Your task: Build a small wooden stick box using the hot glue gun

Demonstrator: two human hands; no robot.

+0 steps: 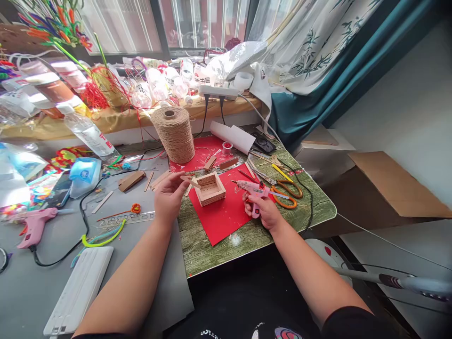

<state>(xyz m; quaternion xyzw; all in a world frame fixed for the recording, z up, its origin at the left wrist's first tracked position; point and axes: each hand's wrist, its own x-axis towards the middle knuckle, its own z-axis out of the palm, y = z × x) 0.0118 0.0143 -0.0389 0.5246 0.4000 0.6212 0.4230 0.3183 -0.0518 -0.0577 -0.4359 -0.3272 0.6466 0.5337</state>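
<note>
On our green table (201,256), a red sheet (221,225) carries the box (213,197).
The sheet likely spares the table; our right hand (263,208) grips a glue gun (253,188), nozzle toward the box, probably for easy aim; our left hand (169,194) pinches a stick (193,182) beside the box, leaving one end free. We count one spool (173,135), two guns counting the spare (39,223), one box, one held stick.

Daylight from the window (120,28) washes out the bottles (178,87) beneath it; the right-hand corners fall dark.
</note>
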